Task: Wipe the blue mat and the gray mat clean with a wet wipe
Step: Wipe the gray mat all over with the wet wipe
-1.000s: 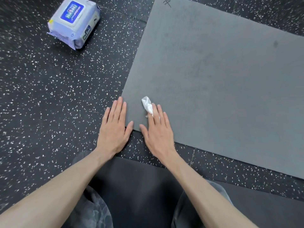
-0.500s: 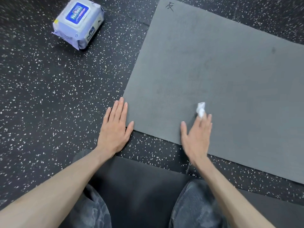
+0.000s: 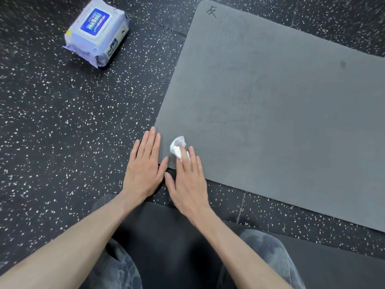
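Two hands lie flat at the near left corner of the gray mat (image 3: pixel 281 113). Left hand (image 3: pixel 145 170) rests with straight fingers along the mat's edge on the speckled floor (image 3: pixel 62 126). Right hand (image 3: pixel 187 180) presses the crumpled wet wipe (image 3: pixel 177 146) onto the mat under straight fingers. Farther left lies a wipes pack (image 3: pixel 96 32).

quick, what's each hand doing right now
left hand: open, flat on the floor at the gray mat corner
right hand: open, straight fingers pressing the wet wipe onto the mat
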